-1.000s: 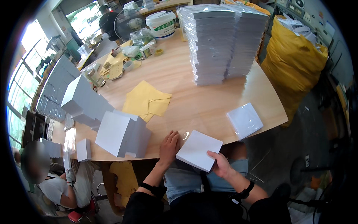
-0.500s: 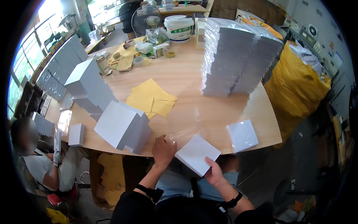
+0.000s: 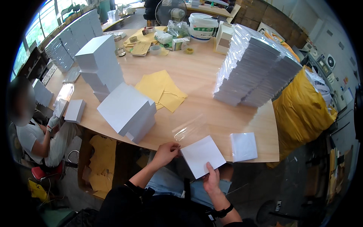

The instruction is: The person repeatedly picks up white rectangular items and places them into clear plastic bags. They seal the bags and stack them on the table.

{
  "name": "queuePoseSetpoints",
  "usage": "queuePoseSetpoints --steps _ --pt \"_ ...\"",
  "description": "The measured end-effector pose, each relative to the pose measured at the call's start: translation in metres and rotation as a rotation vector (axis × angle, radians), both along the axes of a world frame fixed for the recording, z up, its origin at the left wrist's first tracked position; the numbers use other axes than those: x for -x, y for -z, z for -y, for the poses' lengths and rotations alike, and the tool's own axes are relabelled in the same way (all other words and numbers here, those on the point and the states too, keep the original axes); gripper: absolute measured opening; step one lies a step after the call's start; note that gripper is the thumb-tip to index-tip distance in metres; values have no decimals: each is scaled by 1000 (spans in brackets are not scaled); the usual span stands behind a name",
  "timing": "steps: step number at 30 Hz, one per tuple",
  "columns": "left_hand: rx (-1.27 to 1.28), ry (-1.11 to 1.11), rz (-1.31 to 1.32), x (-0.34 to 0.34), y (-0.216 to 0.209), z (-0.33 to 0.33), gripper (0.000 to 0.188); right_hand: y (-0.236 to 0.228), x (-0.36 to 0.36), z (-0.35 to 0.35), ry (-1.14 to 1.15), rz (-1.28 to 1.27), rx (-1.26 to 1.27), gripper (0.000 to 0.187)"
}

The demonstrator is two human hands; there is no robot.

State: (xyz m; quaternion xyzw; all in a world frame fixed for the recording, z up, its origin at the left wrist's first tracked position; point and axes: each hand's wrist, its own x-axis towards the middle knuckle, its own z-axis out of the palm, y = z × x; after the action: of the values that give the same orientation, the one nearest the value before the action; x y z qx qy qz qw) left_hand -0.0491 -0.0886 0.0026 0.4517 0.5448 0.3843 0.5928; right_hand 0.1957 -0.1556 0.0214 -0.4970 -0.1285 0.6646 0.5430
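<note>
My right hand (image 3: 211, 178) grips the lower right edge of a white paper stack (image 3: 202, 155), thumb on top and fingers underneath. The stack is square and tilted over the table's front edge. At its left corner, my left hand (image 3: 167, 154) has thumb and fingertips pinched together on the near edge of a clear plastic bag (image 3: 189, 128), which lies on the table just beyond the stack. The exact fingertip contact is small and partly hidden. To the right lies a white paper pack wrapped in clear film (image 3: 244, 146).
White paper blocks (image 3: 126, 109) stand at left, beside yellow paper sheets (image 3: 162, 90). A tall film-wrapped stack (image 3: 253, 68) stands at right, near a yellow sack (image 3: 302, 113). A white bucket (image 3: 202, 27) is at the back. Another person (image 3: 34, 140) sits at far left.
The view has turned, shifting the scene. My left fingers have closed together at the bag's edge beside the paper stack. My right hand keeps its grip on the stack.
</note>
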Motion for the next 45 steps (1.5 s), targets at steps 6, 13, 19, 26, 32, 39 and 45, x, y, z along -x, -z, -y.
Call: queuePoseSetpoints --steps 6,13,19,26,32,39,45 --pt "-125 -59 -207 -4 1 12 37 -6 6 -1 -26 15 -69 39" --pt "308 133 557 -6 -36 16 43 11 6 1 -102 -94 -129 40" --pt "318 -219 818 -36 -20 -7 39 9 24 8 -146 -69 -76 43" --pt "325 -19 638 -27 -10 -24 35 0 9 18 -400 111 110 39" --pt "339 -10 667 -33 -6 -10 38 -2 21 9 -291 -47 74 39" --pt "337 -15 630 -49 -6 23 38 -2 21 -1 -313 -46 37 35" --pt "346 85 553 -38 -14 26 38 -1 -11 11 -603 -367 167 44"
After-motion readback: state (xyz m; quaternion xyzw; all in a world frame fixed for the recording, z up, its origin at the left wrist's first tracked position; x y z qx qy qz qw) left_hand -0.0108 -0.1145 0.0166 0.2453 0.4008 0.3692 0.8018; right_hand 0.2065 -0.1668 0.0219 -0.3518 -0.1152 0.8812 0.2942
